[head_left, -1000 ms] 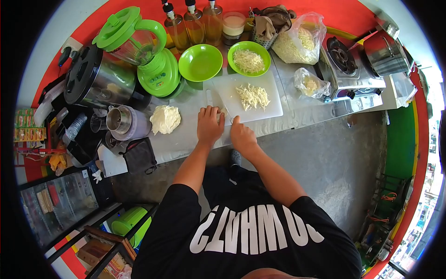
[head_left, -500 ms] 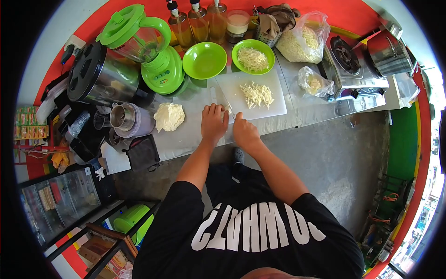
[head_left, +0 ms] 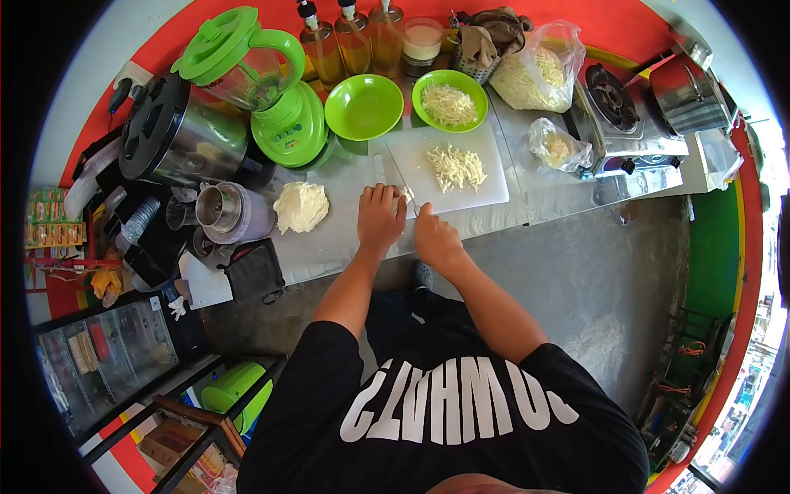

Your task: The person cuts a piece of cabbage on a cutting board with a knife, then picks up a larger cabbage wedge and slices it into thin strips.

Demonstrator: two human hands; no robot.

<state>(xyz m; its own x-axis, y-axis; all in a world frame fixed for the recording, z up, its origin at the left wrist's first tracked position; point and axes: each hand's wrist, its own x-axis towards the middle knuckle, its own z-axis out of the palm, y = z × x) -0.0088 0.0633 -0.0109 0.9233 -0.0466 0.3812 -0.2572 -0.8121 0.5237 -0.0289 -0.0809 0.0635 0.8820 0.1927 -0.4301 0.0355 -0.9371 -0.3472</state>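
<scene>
My right hand (head_left: 438,239) grips a knife (head_left: 402,177) by its handle, with the thin blade pointing away over the left part of the white cutting board (head_left: 494,156). Close beside it, my left hand (head_left: 381,217) curls its fingers down at the board's near left edge. A small pale vegetable piece (head_left: 407,193) shows at those fingertips, mostly hidden. Farther right on the board lies a pile of pale shredded vegetable (head_left: 457,169), cabbage-like. More shreds fill a green bowl (head_left: 480,122) behind the board. Left of my hands sits a pale, folded lump, perhaps cabbage (head_left: 301,207).
A second green bowl (head_left: 364,109), a green blender (head_left: 288,132) and several pump bottles (head_left: 352,45) stand behind. To the right are a plastic bag of shreds (head_left: 539,78), a smaller bag (head_left: 559,146) and a gas stove (head_left: 629,148). A metal-topped container (head_left: 234,212) stands left.
The view has shifted very slightly. Both hands stay in nearly the same place, the right still holding the knife; the shredded pile looks the same.
</scene>
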